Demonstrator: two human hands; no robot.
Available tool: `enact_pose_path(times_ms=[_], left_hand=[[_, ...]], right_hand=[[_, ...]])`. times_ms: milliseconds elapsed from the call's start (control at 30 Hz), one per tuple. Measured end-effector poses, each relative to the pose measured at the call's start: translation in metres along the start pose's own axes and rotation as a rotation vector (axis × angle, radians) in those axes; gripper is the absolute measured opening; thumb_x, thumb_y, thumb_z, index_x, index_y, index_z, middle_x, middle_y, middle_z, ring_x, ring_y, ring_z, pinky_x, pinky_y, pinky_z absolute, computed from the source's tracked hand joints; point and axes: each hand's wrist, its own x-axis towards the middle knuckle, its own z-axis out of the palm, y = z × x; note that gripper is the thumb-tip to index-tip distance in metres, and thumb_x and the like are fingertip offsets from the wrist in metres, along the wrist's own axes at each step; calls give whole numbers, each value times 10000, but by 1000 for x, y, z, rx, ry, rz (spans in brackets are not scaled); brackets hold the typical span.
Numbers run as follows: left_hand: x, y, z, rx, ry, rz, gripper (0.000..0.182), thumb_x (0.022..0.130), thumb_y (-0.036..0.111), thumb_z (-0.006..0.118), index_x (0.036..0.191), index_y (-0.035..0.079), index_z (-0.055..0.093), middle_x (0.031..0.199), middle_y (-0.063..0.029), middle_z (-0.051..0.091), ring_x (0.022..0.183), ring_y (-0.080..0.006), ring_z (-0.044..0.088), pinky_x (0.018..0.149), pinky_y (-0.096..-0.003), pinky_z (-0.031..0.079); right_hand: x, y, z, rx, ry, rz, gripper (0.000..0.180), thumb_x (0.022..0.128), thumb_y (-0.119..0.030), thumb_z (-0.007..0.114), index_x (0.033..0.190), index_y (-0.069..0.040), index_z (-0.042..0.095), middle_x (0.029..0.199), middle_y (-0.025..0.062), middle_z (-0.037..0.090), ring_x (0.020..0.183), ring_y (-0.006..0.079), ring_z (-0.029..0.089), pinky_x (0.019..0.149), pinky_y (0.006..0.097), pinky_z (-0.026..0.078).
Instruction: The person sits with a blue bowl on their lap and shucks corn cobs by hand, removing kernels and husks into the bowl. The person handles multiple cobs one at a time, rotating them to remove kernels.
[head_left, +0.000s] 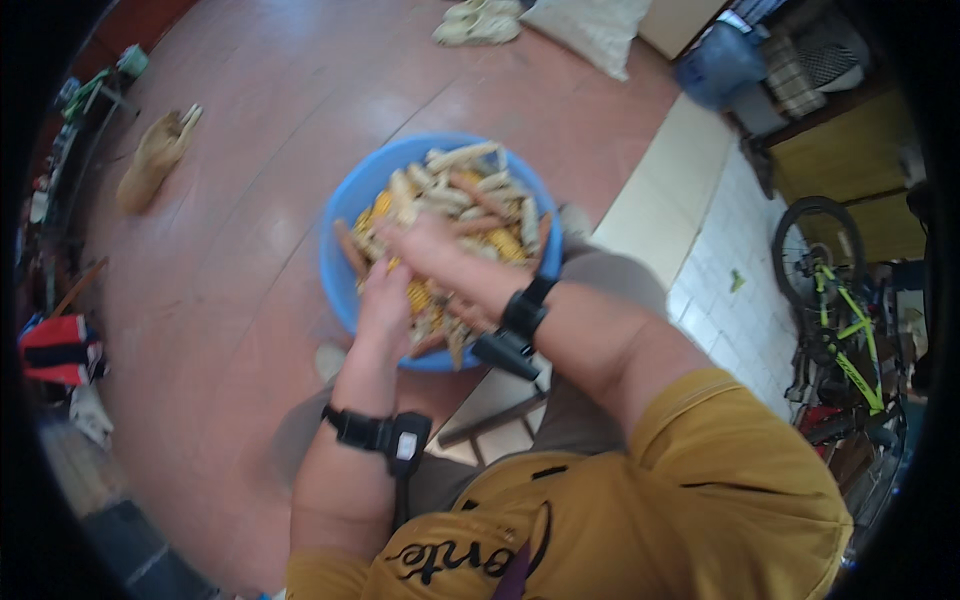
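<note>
A round blue plastic basin (330, 262) stands on the floor before me, heaped with pale bare corncobs, reddish cobs (487, 199) and ears of corn with yellow kernels (505, 244). My right hand (421, 241) reaches over the left half of the heap, its fingers curled and blurred. Just below it, close to or touching it, is my left hand (386, 296) with the thumb and fingers raised. A little yellow corn shows between the hands, but blur hides whether either one grips it. Black straps with small devices circle both forearms, the right one (525, 311) and the left one (367, 429).
A tan dog (154, 161) lies on the reddish floor at left. Pale shoes (478, 22) and a whitish sack (592, 30) are at the top. A yellow-green bicycle (847, 322) is at right, near a blue water jug (724, 64). My knees flank the basin.
</note>
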Motion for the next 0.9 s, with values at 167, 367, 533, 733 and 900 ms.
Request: enact_pose_path(times_ms=[167,367,533,733,900], left_hand=[[-1,11,-22,-330,-173,-129,310,969,249,396,1159,36,516,961,-98,624,746,-230,623,531,-337,467],[-1,23,-40,-532,-384,-218,378,964,320,365,1096,22,557,935,-119,620,703,-252,612,462,-305,426],[-5,24,-29,-388,-60,-205,376,980,367,376,1145,57,511,955,-88,595,765,-243,609,592,-355,517],[-6,28,-21,-485,34,-414,429,980,415,364,1200,69,491,1085,-105,564,919,-252,599,828,-452,517],[-3,25,-25,-541,-27,-239,362,978,349,408,1163,62,530,1075,-105,601,952,-248,613,839,-438,521]], right_hand=[[-3,-15,-14,210,-180,197,545,864,-507,598,1051,3,646,964,118,677,853,243,640,750,356,489],[-2,-33,-38,508,-393,145,377,873,-379,653,1024,-33,648,956,70,660,847,169,609,758,326,477],[-5,-36,-38,232,-235,-15,321,854,-322,679,1001,-39,641,863,38,656,801,146,609,673,293,490],[-31,-35,-29,-145,-49,-505,335,812,-259,719,1014,-12,616,879,99,638,812,215,617,704,336,496],[-50,-34,-27,-227,-296,-765,327,759,-282,724,935,-18,646,942,195,614,920,339,596,805,431,475]])
